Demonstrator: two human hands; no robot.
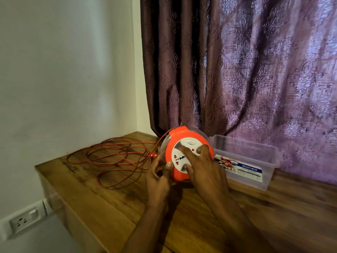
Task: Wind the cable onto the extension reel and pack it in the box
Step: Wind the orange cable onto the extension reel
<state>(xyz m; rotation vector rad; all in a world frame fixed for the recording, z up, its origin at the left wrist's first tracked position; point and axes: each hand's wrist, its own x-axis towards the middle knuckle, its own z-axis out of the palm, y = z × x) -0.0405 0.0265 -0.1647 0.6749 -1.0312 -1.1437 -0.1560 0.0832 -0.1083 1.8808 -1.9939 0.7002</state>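
An orange extension reel (180, 141) with a white socket face stands on edge on the wooden table (113, 201). My left hand (159, 175) grips its left rim, thumb on the front. My right hand (202, 165) lies over the white socket face with fingers spread and curled on it. The thin orange cable (109, 154) lies in loose loops on the table to the left, one strand running up to the reel's top. Its orange plug (153, 155) sits just left of the reel. A clear plastic box (255, 161) labelled Multi-Box stands open to the right.
A purple patterned curtain (237, 70) hangs right behind the reel and box. A white wall (63, 70) borders the table's left side, with a wall socket (23, 221) low down. The table's left edge runs diagonally near the cable loops.
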